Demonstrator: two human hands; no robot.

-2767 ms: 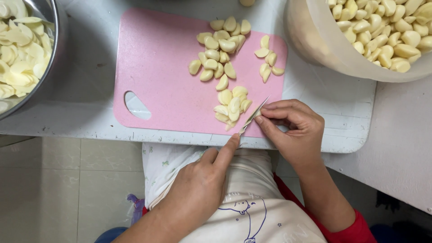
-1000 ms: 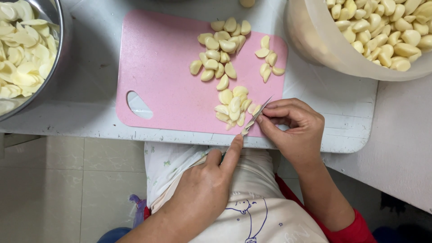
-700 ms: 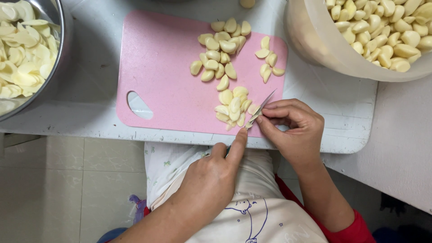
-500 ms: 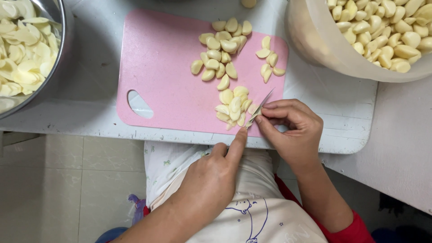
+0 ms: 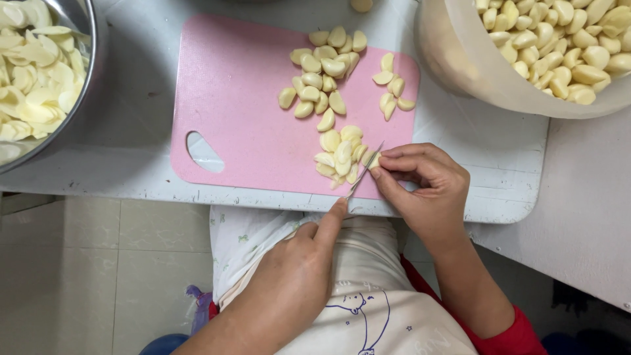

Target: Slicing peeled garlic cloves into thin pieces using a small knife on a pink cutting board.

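Roughly midway by look: metal bowl [image 5: 46, 79] far left of fingers holds many cut garlic slices. Pink cutting board [image 5: 263, 105] on tabletop [image 5: 131, 171] carries small heaps of cloves beyond fingers. Left hand [image 5: 296, 276] clenched on knife [image 5: 363, 169], handle hidden in palm. Right hand [image 5: 420, 190] fingers pinch garlic clove [image 5: 374, 160] against blade, clove mostly covered. Plastic tub [image 5: 526, 59] far right nearly full of whole cloves, rim cut off.

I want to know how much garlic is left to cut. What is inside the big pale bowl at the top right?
The bowl holds whole peeled garlic cloves, piled to its rim. Its depth and lower layers are hidden.
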